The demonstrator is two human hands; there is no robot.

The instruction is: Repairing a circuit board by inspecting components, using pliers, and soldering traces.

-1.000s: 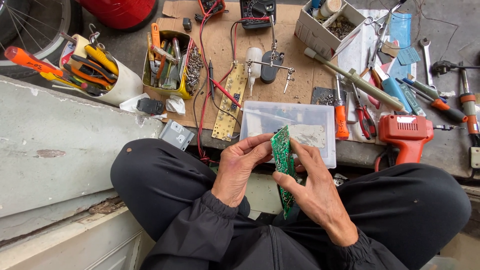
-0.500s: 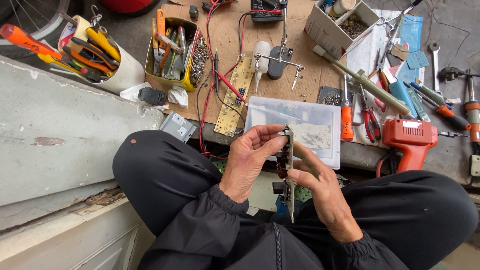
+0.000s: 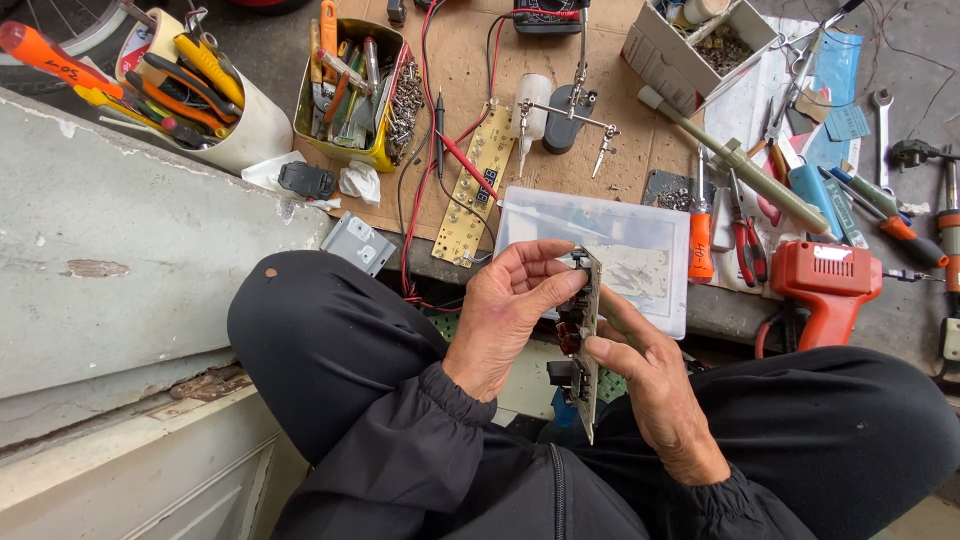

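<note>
I hold a narrow circuit board (image 3: 580, 345) edge-on over my lap, its component side with black and red parts facing left. My left hand (image 3: 510, 305) grips its upper end, fingertips curled around the top. My right hand (image 3: 650, 385) pinches the board's right side near the middle, thumb and index finger on its edge. Both hands hover just in front of a clear plastic lidded box (image 3: 620, 250).
A tan circuit board (image 3: 475, 185) with red and black probe leads lies on cardboard. A yellow tin of tools (image 3: 350, 90), a white tub of screwdrivers (image 3: 215, 100), a helping-hands clamp (image 3: 570, 105), an orange soldering gun (image 3: 830, 285), pliers (image 3: 745, 240) and wrenches surround the work spot.
The board has turned from showing its green face to standing edge-on, component side left. My hands have shifted their grip with it and the view has moved closer.
</note>
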